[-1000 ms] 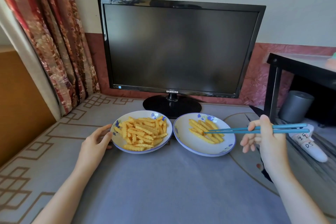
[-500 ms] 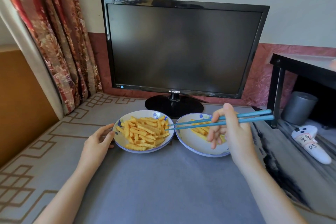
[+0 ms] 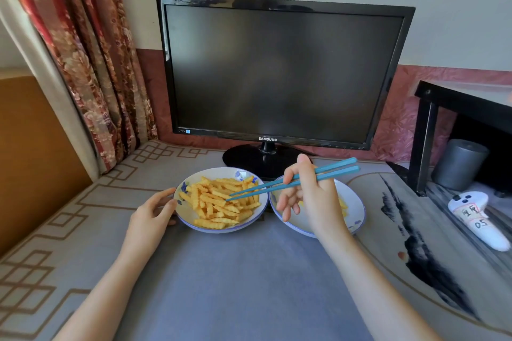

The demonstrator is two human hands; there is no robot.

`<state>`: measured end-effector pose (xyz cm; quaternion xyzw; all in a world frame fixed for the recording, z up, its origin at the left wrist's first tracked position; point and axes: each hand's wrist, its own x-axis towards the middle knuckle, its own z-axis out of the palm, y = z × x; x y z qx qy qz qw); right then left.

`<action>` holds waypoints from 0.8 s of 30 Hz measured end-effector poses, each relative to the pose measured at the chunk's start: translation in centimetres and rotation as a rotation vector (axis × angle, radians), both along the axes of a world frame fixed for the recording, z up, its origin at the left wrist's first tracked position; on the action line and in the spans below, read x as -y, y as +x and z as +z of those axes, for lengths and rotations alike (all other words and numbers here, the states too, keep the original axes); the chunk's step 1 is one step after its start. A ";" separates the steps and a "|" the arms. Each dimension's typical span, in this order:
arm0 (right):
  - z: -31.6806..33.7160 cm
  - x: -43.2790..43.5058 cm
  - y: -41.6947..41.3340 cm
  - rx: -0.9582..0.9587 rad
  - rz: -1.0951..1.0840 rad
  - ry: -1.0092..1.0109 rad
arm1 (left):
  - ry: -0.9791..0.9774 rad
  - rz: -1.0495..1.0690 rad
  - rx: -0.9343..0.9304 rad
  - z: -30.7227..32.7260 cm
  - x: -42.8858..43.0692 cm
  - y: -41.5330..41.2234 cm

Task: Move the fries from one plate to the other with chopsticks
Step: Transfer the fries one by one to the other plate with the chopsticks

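Teal plastic chopsticks (image 3: 293, 181) sit in my right hand (image 3: 313, 202), pinched between thumb and curled fingers about halfway along. They slant down to the left, and their tips lie close together among the fries (image 3: 219, 202). I cannot tell whether a fry is caught between them.

The fries are crinkle-cut and yellow, heaped in the left plate (image 3: 219, 230), which stands near the middle of the table (image 3: 249, 285), towards its far edge. My left hand (image 3: 151, 212) rests against that plate's left rim, fingers relaxed and lightly curved, touching it. The right plate (image 3: 357, 210) stands just beside the left one, the rims almost meeting. My right hand hangs over it and hides most of it; a few fries (image 3: 343, 204) show past my wrist.

A grey cloth with a brown fret border covers the table. Behind the plates, at the far edge, stands a dark monitor (image 3: 277, 72) on a round black foot. A flowered curtain (image 3: 83, 50) hangs at the far left corner. Towards the right edge lies a white controller (image 3: 476, 216) with a handwritten label.
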<state>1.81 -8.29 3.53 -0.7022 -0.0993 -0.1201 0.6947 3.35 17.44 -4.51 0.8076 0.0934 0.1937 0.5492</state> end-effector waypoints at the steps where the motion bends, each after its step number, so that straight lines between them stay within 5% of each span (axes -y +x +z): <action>1: 0.0 -0.1 -0.1 0.003 -0.003 0.001 | 0.002 0.001 -0.002 0.0 0.0 0.0; 24: -1.1 11.2 -1.2 0.039 -0.417 0.013 | 0.006 0.010 -0.026 -0.4 -0.2 0.3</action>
